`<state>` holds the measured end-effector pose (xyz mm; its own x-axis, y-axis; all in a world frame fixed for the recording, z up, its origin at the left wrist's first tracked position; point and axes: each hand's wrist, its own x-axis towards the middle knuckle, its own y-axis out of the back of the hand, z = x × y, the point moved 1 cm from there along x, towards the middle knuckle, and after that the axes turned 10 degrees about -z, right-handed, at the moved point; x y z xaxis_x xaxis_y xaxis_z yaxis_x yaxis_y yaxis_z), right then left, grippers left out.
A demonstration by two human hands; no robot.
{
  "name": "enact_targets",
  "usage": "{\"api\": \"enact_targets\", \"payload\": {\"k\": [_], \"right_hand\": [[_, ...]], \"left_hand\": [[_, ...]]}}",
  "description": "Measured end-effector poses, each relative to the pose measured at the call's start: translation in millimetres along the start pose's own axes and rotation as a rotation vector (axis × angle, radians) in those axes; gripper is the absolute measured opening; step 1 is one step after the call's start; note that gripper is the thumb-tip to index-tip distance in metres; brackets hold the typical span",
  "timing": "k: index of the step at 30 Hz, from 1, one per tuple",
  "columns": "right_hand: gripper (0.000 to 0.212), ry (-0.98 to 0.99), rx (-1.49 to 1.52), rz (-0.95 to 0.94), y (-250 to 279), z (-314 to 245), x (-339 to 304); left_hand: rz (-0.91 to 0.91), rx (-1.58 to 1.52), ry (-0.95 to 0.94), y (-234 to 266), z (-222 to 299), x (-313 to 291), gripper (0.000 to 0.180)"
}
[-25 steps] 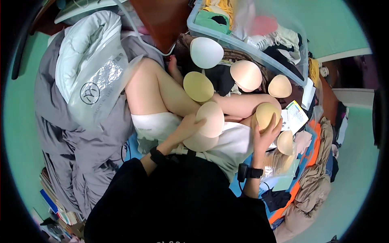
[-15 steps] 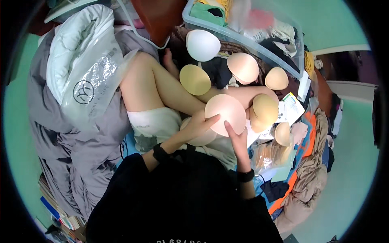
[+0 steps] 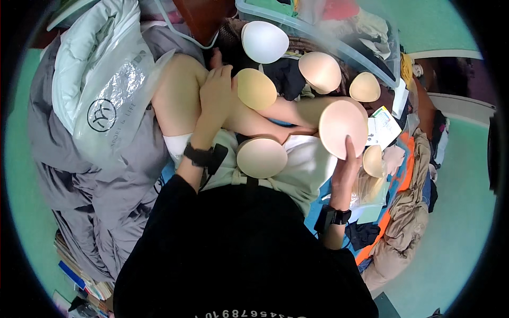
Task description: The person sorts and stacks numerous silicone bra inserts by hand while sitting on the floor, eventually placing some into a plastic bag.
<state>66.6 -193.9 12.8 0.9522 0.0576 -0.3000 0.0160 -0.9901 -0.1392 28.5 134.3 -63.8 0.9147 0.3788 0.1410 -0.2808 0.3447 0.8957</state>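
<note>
Right hand (image 3: 346, 170) holds the pale pink bra-cup pad (image 3: 341, 127) by its near edge, thumb on the face, fingers hidden beneath; we see the pad over the right knee, overlapping another pad's rim. Left hand (image 3: 216, 98) lies on the left leg, beside the yellow bra-cup pad (image 3: 258, 89); we can't tell if it grips that pad. Beige bra-cup pads (image 3: 262, 158) sit on the lap, white bra-cup pad (image 3: 265, 42) beyond the legs. We'd judge the pink pad as very light, soft springy foam, not fragile but easily dented or creased, maybe slightly slippery. We'd pinch the rim lightly, thumb above, fingers supporting underneath, no squeezing mid-dome
</note>
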Motion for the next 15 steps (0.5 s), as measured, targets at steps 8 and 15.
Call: {"api": "enact_targets", "payload": {"k": [8,15], "right_hand": [[0.056,-0.025,0.044,0.029,11.9,-5.7,-3.6],[0.055,0.014,0.123,0.083,20.5,1.0,1.8]], "left_hand": [[-0.429,0.312,-0.039,-20.1,0.2,18.6,0.026],[-0.396,-0.962,0.143,6.1,37.4,6.2,0.020]]}}
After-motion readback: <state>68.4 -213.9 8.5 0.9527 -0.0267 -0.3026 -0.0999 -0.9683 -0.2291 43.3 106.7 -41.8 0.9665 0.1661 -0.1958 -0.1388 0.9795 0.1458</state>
